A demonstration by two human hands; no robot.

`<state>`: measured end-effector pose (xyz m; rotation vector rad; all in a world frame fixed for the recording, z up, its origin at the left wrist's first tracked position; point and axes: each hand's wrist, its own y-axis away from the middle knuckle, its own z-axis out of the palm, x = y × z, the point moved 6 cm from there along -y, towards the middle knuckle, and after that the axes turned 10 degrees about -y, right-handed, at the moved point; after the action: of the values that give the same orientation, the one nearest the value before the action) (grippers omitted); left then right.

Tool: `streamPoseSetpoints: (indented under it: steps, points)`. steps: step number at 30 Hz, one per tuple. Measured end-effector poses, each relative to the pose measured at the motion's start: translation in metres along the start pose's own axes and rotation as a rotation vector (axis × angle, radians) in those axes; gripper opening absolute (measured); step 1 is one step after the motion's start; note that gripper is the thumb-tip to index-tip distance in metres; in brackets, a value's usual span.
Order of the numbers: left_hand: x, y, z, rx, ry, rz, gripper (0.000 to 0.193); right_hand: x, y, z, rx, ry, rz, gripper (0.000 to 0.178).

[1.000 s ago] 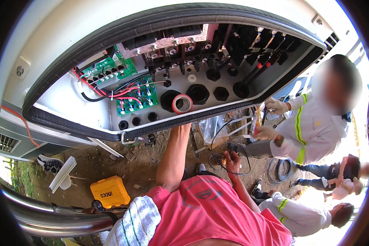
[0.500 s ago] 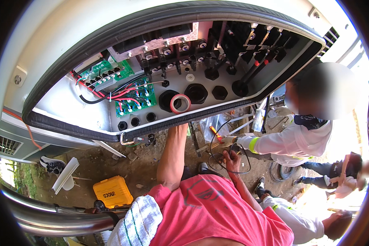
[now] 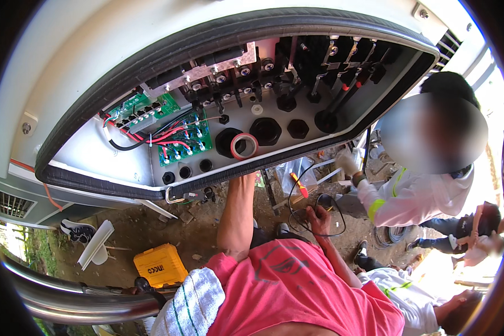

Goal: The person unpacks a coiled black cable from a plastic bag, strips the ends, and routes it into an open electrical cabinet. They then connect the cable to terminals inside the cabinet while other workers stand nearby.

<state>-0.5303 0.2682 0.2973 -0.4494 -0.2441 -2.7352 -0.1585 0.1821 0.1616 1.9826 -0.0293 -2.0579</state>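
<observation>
Head view: co-worker's hand point(image 3: 348, 163) just left the orange tool point(image 3: 299, 186), our work's unaffected. Our right hand point(image 3: 319, 219) still grips the cable point(image 3: 345, 223); left hand's hidden by the box point(image 3: 78, 148), can't tell. Tape point(image 3: 255, 147)'s inside.

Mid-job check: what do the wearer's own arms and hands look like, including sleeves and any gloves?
The pinkish-red shirt has short sleeves, leaving both forearms bare. The right hand wears no glove; the left hand is hidden behind the box edge. A white towel with green stripes lies by the left shoulder.
</observation>
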Motion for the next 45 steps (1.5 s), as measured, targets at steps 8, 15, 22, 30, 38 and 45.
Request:
streamPoseSetpoints:
  steps: [8, 15, 22, 30, 38, 45]
  points:
    - [0.006, -0.011, -0.004, -0.023, -0.015, 0.072, 0.037, -0.012, -0.012, 0.023, -0.072, 0.084, -0.023, 0.029]
    - [0.006, -0.031, -0.006, -0.102, -0.061, 0.166, 0.039, -0.012, -0.037, 0.03, -0.233, 0.274, -0.253, 0.024]
    - [0.013, -0.048, 0.004, -0.26, -0.249, 0.326, 0.033, -0.047, -0.055, 0.035, -0.248, 0.368, -0.414, 0.023]
    - [0.019, -0.046, 0.045, -0.404, -0.224, 0.351, 0.018, -0.052, -0.072, 0.044, -0.256, 0.411, -0.638, 0.015]
    - [0.018, -0.026, 0.077, -0.916, -0.315, 0.268, 0.016, -0.017, -0.077, 0.034, -0.215, 0.44, -0.693, 0.018]
    - [0.018, -0.015, 0.08, -0.97, -0.478, 0.398, 0.022, 0.027, -0.076, 0.032, -0.201, 0.467, -0.759, 0.017]
